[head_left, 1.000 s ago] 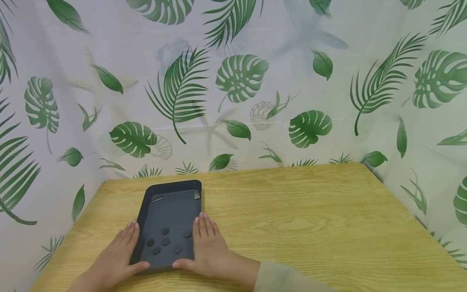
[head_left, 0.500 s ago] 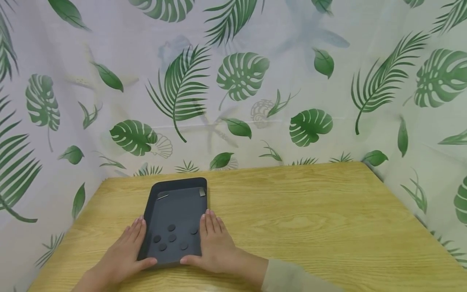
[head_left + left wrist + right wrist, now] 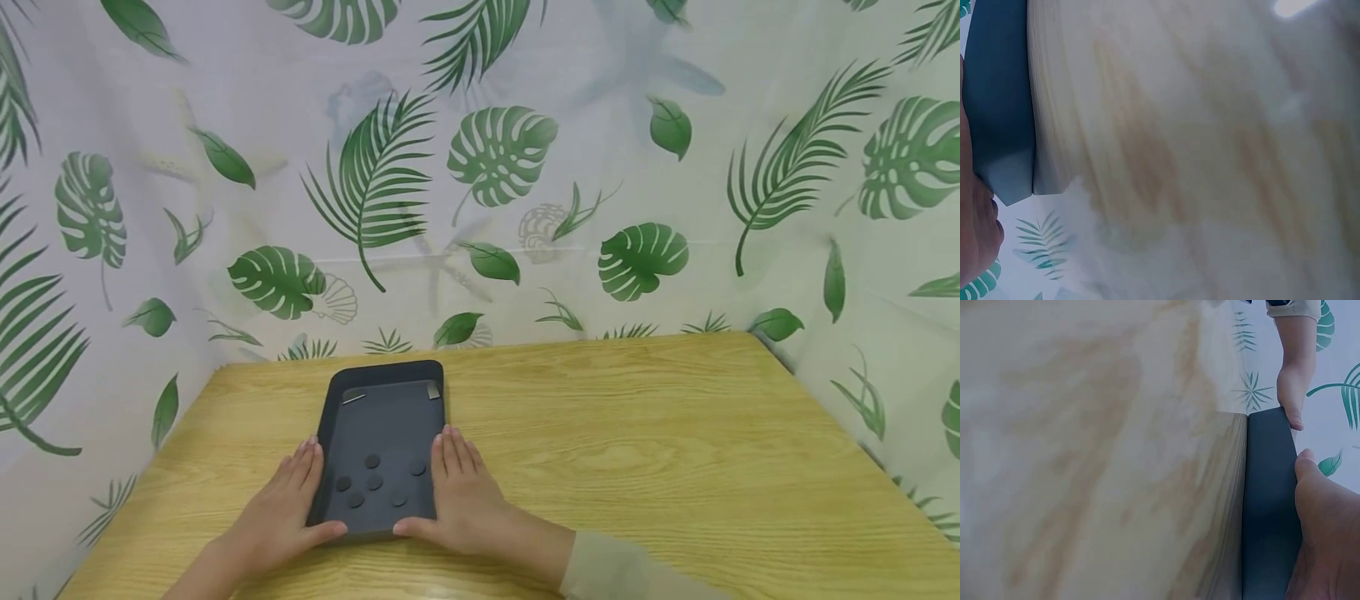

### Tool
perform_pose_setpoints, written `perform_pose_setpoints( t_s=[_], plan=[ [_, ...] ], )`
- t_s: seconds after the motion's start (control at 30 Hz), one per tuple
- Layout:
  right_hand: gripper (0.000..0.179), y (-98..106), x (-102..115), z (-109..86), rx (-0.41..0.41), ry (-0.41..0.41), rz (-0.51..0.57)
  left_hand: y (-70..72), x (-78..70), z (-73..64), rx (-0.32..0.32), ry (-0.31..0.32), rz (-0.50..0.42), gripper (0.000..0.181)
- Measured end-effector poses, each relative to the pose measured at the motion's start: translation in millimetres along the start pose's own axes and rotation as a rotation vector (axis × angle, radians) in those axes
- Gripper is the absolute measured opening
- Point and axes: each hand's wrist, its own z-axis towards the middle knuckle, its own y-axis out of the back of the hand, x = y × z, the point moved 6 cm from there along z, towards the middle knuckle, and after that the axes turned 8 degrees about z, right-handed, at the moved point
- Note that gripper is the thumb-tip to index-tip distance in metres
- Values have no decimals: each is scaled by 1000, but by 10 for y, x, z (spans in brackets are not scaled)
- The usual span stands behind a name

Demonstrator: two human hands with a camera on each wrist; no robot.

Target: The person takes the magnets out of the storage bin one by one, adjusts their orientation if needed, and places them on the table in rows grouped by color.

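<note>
Six dark discs [image 3: 374,482] inside the tray [image 3: 393,425]

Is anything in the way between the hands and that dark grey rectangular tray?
Nothing visible is: the left hand and right hand touch opposite sides of the dark grey rectangular tray. The small dark round discs lie inside it, not in the way.

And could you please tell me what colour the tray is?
Dark blue-grey; the tray shows best in the head view.
</note>
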Motion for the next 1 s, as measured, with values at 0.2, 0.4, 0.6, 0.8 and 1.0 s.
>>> perform_pose_setpoints(
  t_s=[0.2,0.4,0.6,0.8,1.0],
  plan=[
    [110,37,-48,-29,1,9,-9,-13,-47,58,28,20,-26,103],
    [112,47,-121,-45,11,-6,-10,-27,-91,129,19,-1,12,104],
    [114,72,-204,-74,15,-23,-1,-46,-142,201,33,-12,13,106],
    [113,116,-260,-118,10,-25,26,-43,-213,261,57,-13,-8,107],
    [113,136,-341,-164,17,-33,48,-54,-287,312,62,-28,-22,108]
  ],
)
